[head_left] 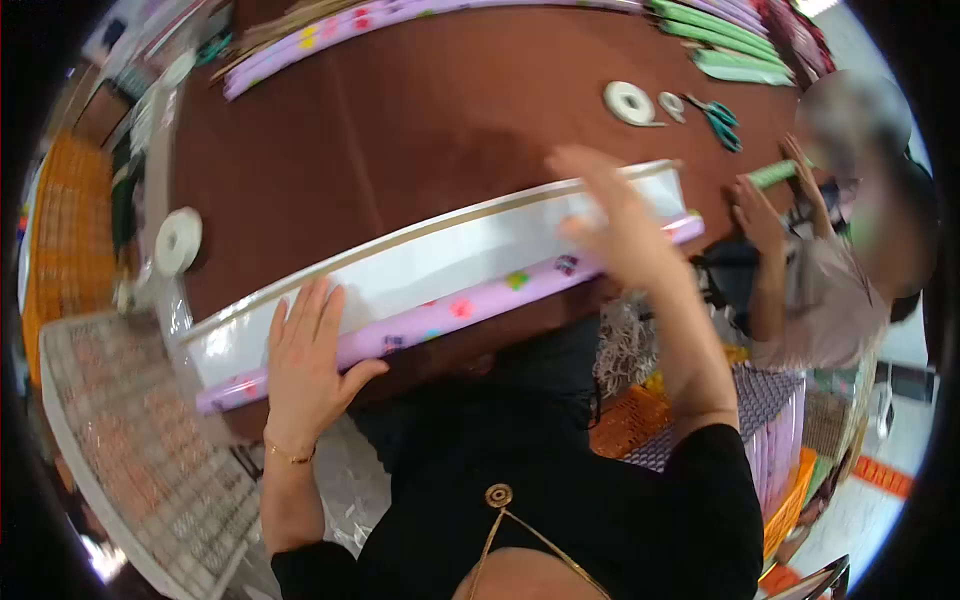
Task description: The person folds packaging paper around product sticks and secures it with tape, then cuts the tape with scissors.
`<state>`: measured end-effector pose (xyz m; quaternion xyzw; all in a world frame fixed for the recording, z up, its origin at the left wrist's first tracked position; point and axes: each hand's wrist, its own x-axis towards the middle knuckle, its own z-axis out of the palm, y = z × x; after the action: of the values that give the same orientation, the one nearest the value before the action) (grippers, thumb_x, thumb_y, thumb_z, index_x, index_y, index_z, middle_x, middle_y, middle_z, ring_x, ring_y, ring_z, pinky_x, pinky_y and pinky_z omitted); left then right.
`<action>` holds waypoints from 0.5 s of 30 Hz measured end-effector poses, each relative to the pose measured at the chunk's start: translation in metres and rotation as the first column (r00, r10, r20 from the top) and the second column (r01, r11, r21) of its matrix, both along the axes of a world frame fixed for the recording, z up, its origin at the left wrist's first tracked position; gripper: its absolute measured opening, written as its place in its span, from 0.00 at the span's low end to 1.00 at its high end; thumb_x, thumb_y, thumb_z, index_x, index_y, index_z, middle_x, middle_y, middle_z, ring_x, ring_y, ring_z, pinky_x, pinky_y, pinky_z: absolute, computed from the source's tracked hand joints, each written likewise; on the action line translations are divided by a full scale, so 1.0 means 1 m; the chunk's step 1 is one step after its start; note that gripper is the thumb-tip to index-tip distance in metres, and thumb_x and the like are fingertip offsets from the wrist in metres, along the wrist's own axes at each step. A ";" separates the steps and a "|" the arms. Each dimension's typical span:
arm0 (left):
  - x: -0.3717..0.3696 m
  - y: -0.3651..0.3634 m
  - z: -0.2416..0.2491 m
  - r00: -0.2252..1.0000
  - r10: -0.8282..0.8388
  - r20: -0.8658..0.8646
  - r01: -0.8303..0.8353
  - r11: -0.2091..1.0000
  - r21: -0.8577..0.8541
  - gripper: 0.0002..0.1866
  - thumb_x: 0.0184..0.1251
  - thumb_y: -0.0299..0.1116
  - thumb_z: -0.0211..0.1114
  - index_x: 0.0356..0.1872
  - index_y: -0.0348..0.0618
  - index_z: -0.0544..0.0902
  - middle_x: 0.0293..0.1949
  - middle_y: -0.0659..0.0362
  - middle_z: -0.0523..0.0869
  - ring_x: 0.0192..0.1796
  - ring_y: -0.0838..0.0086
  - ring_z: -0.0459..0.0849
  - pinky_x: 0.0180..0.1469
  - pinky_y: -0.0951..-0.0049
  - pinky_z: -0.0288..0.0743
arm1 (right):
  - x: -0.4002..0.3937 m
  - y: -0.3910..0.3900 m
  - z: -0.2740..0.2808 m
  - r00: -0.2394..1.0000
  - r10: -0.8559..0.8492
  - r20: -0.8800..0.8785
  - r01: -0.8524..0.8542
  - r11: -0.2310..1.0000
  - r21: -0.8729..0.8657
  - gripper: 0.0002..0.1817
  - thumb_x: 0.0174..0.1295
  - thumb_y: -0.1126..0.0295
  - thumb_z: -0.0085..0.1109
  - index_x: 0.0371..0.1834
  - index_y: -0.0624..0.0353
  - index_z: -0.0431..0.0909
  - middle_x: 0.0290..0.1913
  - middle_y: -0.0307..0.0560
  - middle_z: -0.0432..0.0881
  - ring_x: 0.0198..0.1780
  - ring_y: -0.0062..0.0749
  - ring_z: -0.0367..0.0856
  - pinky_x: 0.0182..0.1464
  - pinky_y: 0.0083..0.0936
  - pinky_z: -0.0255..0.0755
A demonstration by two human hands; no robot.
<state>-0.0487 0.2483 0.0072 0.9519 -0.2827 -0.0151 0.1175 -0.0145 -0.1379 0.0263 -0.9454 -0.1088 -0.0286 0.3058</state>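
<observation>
A long purple roll with colourful printed figures lies slantwise along the near side of the brown table. From its far side extends a white sheet, with a thin tan stick along its far edge. My left hand rests flat across the roll's left part, fingers pointing over the sheet and thumb spread to the right. Over the right part of the sheet and roll is my right hand, blurred by motion, its fingers stretched out and the thumb apart.
Tape rolls and teal scissors lie at the far right; another tape roll is at the left edge. Finished purple rolls and green rolls line the back. At right, a person handles a green roll.
</observation>
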 end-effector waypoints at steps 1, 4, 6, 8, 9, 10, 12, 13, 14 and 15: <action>0.001 -0.004 -0.002 1.000 0.004 0.004 -0.004 0.999 0.043 0.47 0.57 0.61 0.70 0.69 0.35 0.70 0.72 0.44 0.69 0.74 0.50 0.67 0.76 0.47 0.54 | -0.001 0.011 -0.012 0.978 0.181 0.101 -0.163 0.973 -0.164 0.37 0.60 0.52 0.68 0.70 0.58 0.70 0.71 0.56 0.72 0.75 0.52 0.65 0.74 0.43 0.62; 0.002 -0.006 -0.001 1.000 0.004 0.004 -0.005 0.997 0.073 0.48 0.57 0.62 0.69 0.70 0.34 0.70 0.73 0.43 0.69 0.75 0.50 0.66 0.76 0.46 0.54 | -0.006 0.026 -0.022 0.962 0.266 0.057 -0.250 0.947 -0.203 0.43 0.59 0.44 0.65 0.71 0.62 0.68 0.73 0.56 0.70 0.75 0.51 0.64 0.75 0.46 0.61; 0.003 -0.005 -0.003 1.000 -0.006 0.009 0.005 0.996 0.085 0.48 0.57 0.63 0.68 0.70 0.34 0.69 0.73 0.43 0.68 0.75 0.50 0.66 0.76 0.46 0.53 | -0.007 0.022 -0.023 0.945 0.325 0.038 -0.307 0.921 -0.240 0.46 0.59 0.40 0.61 0.71 0.65 0.67 0.73 0.57 0.69 0.75 0.51 0.65 0.75 0.47 0.60; 0.002 -0.005 -0.002 1.000 0.008 0.002 -0.008 0.995 0.095 0.50 0.58 0.66 0.65 0.70 0.33 0.69 0.73 0.43 0.68 0.75 0.50 0.65 0.76 0.45 0.52 | -0.007 0.017 -0.025 0.938 0.344 0.044 -0.321 0.909 -0.264 0.46 0.61 0.38 0.59 0.71 0.65 0.67 0.72 0.57 0.70 0.75 0.51 0.64 0.76 0.47 0.59; 0.002 -0.005 -0.002 1.000 0.004 0.005 -0.005 0.996 0.094 0.50 0.58 0.66 0.65 0.70 0.33 0.69 0.73 0.43 0.68 0.75 0.50 0.65 0.76 0.45 0.52 | -0.007 0.015 -0.026 0.927 0.371 0.049 -0.343 0.896 -0.283 0.46 0.62 0.37 0.56 0.71 0.65 0.67 0.72 0.57 0.70 0.76 0.51 0.64 0.76 0.47 0.58; 0.003 -0.005 -0.002 1.000 0.005 0.006 -0.006 0.995 0.100 0.50 0.58 0.67 0.64 0.70 0.33 0.69 0.73 0.43 0.68 0.75 0.50 0.65 0.76 0.45 0.52 | -0.008 0.012 -0.025 0.928 0.369 0.050 -0.342 0.896 -0.282 0.46 0.62 0.37 0.56 0.71 0.65 0.67 0.72 0.57 0.70 0.76 0.51 0.64 0.76 0.47 0.58; 0.003 -0.005 -0.002 1.000 0.005 0.007 -0.006 0.994 0.108 0.50 0.58 0.67 0.64 0.70 0.33 0.69 0.73 0.43 0.69 0.75 0.50 0.65 0.77 0.45 0.52 | -0.011 0.003 -0.023 0.909 0.416 0.025 -0.397 0.883 -0.251 0.46 0.62 0.36 0.55 0.71 0.66 0.67 0.73 0.57 0.69 0.76 0.51 0.63 0.77 0.48 0.57; 0.003 -0.005 -0.001 1.000 0.013 -0.001 -0.012 0.994 0.107 0.51 0.58 0.68 0.63 0.71 0.33 0.68 0.73 0.44 0.68 0.75 0.50 0.65 0.77 0.46 0.52 | -0.011 -0.003 -0.022 0.910 0.414 0.024 -0.396 0.884 -0.249 0.46 0.62 0.36 0.55 0.71 0.66 0.67 0.73 0.57 0.69 0.76 0.51 0.63 0.77 0.48 0.57; 0.002 -0.005 -0.002 1.000 0.020 -0.009 -0.019 0.994 0.104 0.51 0.58 0.69 0.62 0.71 0.33 0.68 0.73 0.44 0.68 0.75 0.51 0.65 0.77 0.46 0.52 | -0.012 -0.011 -0.022 0.912 0.409 0.013 -0.393 0.884 -0.254 0.47 0.61 0.35 0.55 0.71 0.65 0.67 0.73 0.57 0.69 0.76 0.51 0.63 0.77 0.49 0.56; 0.001 -0.005 -0.003 1.000 0.015 -0.011 -0.013 0.994 0.104 0.51 0.58 0.69 0.62 0.71 0.33 0.68 0.73 0.44 0.68 0.75 0.51 0.65 0.77 0.46 0.52 | -0.012 -0.019 -0.021 0.916 0.401 0.002 -0.387 0.885 -0.259 0.48 0.60 0.34 0.55 0.71 0.65 0.67 0.74 0.56 0.68 0.77 0.51 0.62 0.77 0.49 0.55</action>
<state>-0.0474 0.2435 0.0043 0.9586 -0.2741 -0.0345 0.0694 -0.0263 -0.1567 0.0053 -0.9336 -0.3095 0.0220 0.1790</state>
